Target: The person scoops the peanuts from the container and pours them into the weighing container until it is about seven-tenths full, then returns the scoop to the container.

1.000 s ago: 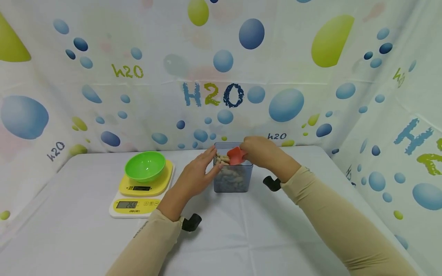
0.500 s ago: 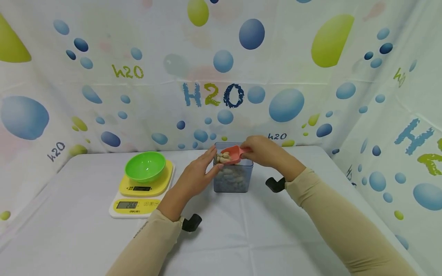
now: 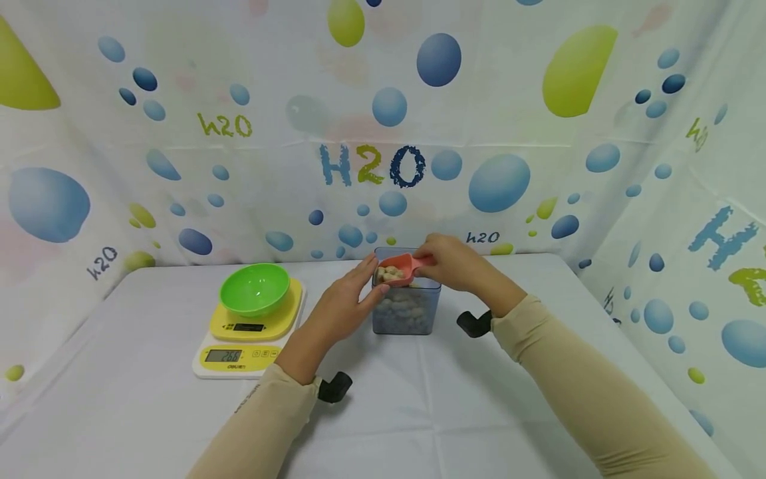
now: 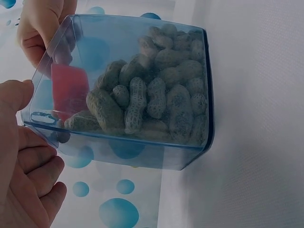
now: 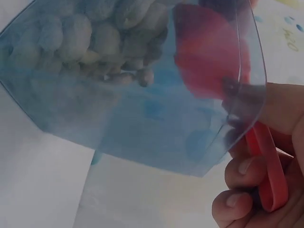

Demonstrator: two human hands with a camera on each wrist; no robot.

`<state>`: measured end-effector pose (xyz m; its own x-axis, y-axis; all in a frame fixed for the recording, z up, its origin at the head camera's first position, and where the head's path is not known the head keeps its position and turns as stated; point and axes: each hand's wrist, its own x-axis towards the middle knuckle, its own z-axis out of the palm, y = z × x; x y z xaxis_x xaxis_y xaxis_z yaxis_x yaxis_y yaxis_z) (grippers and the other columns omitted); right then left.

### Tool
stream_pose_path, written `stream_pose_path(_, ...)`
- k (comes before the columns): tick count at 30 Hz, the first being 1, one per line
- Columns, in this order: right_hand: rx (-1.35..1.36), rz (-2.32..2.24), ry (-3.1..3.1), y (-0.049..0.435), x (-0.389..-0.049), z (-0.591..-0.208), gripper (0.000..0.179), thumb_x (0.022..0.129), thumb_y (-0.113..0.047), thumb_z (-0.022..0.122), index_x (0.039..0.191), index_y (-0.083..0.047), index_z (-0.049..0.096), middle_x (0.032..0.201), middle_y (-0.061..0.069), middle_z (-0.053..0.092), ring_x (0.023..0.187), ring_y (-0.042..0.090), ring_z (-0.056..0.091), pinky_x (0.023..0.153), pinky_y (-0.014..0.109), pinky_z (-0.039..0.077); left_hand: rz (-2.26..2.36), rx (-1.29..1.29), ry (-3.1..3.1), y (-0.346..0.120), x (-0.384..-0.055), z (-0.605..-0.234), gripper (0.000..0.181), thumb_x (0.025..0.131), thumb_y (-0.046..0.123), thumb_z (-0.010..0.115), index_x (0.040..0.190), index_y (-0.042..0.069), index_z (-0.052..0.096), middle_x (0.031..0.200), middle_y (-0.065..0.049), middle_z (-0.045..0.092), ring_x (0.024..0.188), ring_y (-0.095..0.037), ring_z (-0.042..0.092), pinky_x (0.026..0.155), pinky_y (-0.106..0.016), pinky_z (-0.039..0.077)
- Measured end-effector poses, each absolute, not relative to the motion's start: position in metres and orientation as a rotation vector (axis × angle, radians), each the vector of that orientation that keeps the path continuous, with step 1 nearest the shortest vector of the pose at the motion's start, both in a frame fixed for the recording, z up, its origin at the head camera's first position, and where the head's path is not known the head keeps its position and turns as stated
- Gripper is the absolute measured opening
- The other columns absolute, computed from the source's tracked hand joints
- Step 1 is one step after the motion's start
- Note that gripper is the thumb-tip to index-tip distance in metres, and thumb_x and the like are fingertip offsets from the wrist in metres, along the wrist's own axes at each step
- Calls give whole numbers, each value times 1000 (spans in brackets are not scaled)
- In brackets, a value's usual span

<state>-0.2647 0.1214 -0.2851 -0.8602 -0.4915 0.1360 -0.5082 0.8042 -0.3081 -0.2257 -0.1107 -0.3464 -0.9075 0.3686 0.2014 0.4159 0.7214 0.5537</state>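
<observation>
A clear blue-tinted plastic box (image 3: 403,313) stands on the table, holding peanuts (image 4: 178,107) in their shells. My left hand (image 3: 341,303) holds the box by its left front corner, thumb at the rim and index finger against the side; the other fingers lie loosely bent in the left wrist view. Pinched by its looped handle, a red scoop (image 3: 402,267) is in my right hand (image 3: 451,263). The scoop sits tilted at the box's mouth with several peanuts in it. Through the box wall, the right wrist view shows the scoop's bowl (image 5: 206,52).
Left of the box, a green bowl (image 3: 254,290) sits on a yellow and white kitchen scale (image 3: 239,356), whose display seems to read 266 or 26.6. A white cloth (image 3: 479,412) covers the table. Behind it hangs a patterned curtain (image 3: 269,179).
The scoop has come up out of the peanuts and levelled, now showing peanuts in its bowl. My left hand has stayed at the box. The scale and bowl have not moved.
</observation>
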Motion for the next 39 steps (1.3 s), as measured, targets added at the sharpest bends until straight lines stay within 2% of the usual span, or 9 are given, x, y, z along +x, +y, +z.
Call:
stream_pose_path(8,719,741,-2929,136,-266,-291,33,90,-30,73,116,-9,73,97,4,62,84,20,53,69,31,48,-953,-642,-2835,-107,-226,-347,68,101,51,47,158,22,24,164,7,20,150,-22,25,118,-49,29)
stream_pose_path(20,741,843,-2880,144,-265,-299,34,90,-30,73,116,-8,72,99,4,63,87,20,54,72,34,49,-878,-696,-2822,-107,-223,-346,66,102,49,45,157,19,26,164,3,22,150,-24,25,118,-51,28)
stream_pose_path(30,722,911,-2889,146,-262,-299,34,90,-31,73,116,-9,73,99,4,62,85,20,54,70,32,49,-876,-720,-2831,-109,-222,-345,62,103,48,44,157,24,26,164,3,20,150,-25,25,116,-53,31)
stream_pose_path(39,710,947,-2885,146,-259,-297,33,90,-30,73,116,-9,73,101,4,63,87,21,54,71,33,50,-925,-688,-2835,-110,-222,-345,67,103,48,44,158,19,21,164,3,19,150,-22,23,119,-50,26)
